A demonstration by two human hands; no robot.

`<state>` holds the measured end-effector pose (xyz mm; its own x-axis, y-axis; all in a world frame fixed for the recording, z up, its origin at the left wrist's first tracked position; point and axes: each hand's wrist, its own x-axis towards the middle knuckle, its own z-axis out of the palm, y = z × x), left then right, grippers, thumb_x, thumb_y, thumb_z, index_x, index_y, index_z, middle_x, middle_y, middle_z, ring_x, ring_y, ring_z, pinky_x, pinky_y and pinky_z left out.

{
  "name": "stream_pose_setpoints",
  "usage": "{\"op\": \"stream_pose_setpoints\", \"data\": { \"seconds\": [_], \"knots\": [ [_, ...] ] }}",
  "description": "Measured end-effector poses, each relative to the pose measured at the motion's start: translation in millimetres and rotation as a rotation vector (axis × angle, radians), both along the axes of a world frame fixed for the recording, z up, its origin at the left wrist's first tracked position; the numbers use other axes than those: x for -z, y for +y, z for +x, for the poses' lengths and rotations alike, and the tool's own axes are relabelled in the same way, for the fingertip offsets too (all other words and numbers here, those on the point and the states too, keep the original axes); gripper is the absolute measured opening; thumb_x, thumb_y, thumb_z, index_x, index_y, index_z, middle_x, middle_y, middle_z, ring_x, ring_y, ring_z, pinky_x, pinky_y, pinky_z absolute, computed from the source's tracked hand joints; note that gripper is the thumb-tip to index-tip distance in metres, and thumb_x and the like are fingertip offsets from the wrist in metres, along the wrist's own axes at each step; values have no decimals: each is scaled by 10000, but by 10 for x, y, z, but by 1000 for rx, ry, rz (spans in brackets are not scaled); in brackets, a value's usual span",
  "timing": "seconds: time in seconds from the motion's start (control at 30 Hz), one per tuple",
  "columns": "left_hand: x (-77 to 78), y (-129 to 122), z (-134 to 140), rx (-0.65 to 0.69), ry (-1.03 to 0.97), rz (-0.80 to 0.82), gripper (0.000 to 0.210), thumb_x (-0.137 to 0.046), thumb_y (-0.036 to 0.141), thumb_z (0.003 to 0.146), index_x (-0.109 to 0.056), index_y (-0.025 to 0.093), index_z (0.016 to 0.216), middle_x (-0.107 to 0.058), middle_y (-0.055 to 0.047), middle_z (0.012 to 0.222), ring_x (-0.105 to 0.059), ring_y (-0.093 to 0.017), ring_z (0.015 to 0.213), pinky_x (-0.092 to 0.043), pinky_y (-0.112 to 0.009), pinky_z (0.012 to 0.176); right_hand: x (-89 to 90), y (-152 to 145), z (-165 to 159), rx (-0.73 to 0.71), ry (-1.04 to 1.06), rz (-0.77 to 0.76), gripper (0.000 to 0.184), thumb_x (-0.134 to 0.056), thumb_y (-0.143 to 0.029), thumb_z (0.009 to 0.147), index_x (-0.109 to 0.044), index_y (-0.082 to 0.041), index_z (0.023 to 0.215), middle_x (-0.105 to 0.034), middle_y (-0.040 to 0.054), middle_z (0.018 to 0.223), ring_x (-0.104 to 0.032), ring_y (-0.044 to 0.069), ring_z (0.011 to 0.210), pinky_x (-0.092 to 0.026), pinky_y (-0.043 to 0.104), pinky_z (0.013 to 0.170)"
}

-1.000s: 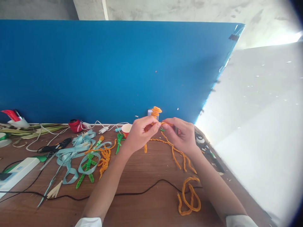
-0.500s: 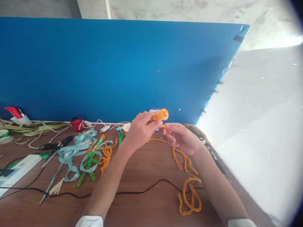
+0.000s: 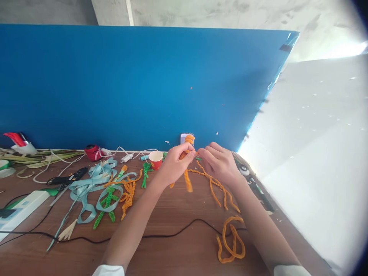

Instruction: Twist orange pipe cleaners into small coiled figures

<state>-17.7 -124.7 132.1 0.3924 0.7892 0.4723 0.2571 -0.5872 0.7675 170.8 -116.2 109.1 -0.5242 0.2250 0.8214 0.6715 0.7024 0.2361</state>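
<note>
My left hand (image 3: 178, 160) is closed around a coiled orange pipe cleaner (image 3: 189, 138). Its wound top sticks up above the fingers, and orange ends hang out below the palm. Close beside it, my right hand (image 3: 220, 163) pinches a thin orange end of the same pipe cleaner, with the fingertips of both hands almost meeting. Loose orange pipe cleaners (image 3: 218, 184) lie under and beside the right hand. Another looped orange length (image 3: 234, 239) rests nearer to me. A phone (image 3: 183, 138) leans against the blue panel behind the coil, partly covered by it.
Left of my arm lie blue ribbon (image 3: 89, 191), green pipe-cleaner pieces (image 3: 108, 199), a glue gun (image 3: 70, 176) and a white power strip (image 3: 24, 211). A red paper cup (image 3: 156, 163) stands near the blue panel (image 3: 143, 84). A black cable (image 3: 161, 234) crosses the table.
The orange coil has tipped from pointing right to upright, and its ends now hang below my left hand. My right fingers have closed into a pinch. The paper cup shows more fully.
</note>
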Motion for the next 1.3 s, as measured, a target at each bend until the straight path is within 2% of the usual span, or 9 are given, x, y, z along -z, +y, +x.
{"op": "stream_pose_setpoints", "data": {
  "seconds": [0.1, 0.2, 0.33, 0.47, 0.6, 0.77, 1.07, 1.17, 1.3],
  "knots": [
    [-10, -21, 20, 66, -89, -104, 279, -475, 387, 988, -514, 187, 799, -429, 24, 700, -379, -113, 616, -301, -249, 579, 60, 73, 31, 29, 19, 141, 152, -497, -77, 937, -595, -192, 958, -531, 7, 623, -401, 164, 623, -301, 311, 555],
    [-10, -14, 10, 3, -35, 53, 250, -462, 368, 1005, -564, 188, 865, -494, 11, 752, -431, -119, 669, -337, -246, 613, 72, 71, -22, -70, 226, -22, 121, -510, -149, 968, -617, -203, 953, -593, 16, 670, -461, 153, 635, -355, 297, 583],
    [32, 63, -28, -186, 215, 498, 220, -449, 286, 1020, -615, 185, 917, -591, -34, 899, -518, -134, 763, -369, -255, 662, -21, -21, -101, -294, 649, -768, 322, -482, -426, 1008, -629, -200, 833, -626, 16, 686, -522, 132, 602, -402, 272, 570],
    [108, 176, -60, -363, 420, 972, 206, -479, 199, 999, -656, 182, 894, -597, -48, 819, -516, -153, 726, -355, -280, 645, -110, -52, -75, -522, 839, -1472, 444, -540, -550, 942, -605, -175, 714, -486, -30, 482, -354, 82, 428, -236, 227, 420],
    [171, 255, -78, -409, 446, 1227, 179, -518, 149, 970, -649, 185, 853, -636, -53, 854, -544, -160, 776, -367, -298, 684, -139, -24, -23, -728, 902, -1819, 343, -701, -443, 836, -584, -169, 668, -310, -89, 444, -243, 57, 420, -145, 218, 413],
    [183, 242, -38, -337, 341, 1116, 184, -523, 165, 962, -649, 188, 830, -644, -74, 911, -567, -201, 936, -387, -327, 771, -115, -68, -45, -677, 882, -1513, 320, -708, -422, 848, -605, -163, 690, -315, -80, 492, -248, 61, 467, -148, 238, 460],
    [13, 65, -56, 109, -44, -249, 238, -546, 346, 919, -587, 171, 762, -513, 15, 697, -453, -115, 638, -344, -258, 616, -20, -16, -47, -204, 66, -165, 219, -471, -93, 963, -548, -183, 779, -495, 14, 660, -371, 148, 655, -318, 299, 609],
    [17, 110, -67, 194, -122, -369, 263, -564, 359, 896, -533, 175, 711, -455, 33, 636, -419, -101, 591, -329, -248, 591, -11, 23, -11, -136, -13, -82, 231, -441, -64, 962, -559, -184, 804, -513, 22, 657, -347, 158, 643, -315, 307, 606],
    [9, 148, -75, 109, 9, -117, 267, -524, 407, 944, -608, 187, 819, -555, 13, 733, -483, -123, 678, -351, -254, 627, -3, 72, 7, -175, 212, -298, 200, -510, -226, 997, -598, -187, 821, -588, 21, 689, -427, 148, 649, -344, 300, 621]
  ]
}}
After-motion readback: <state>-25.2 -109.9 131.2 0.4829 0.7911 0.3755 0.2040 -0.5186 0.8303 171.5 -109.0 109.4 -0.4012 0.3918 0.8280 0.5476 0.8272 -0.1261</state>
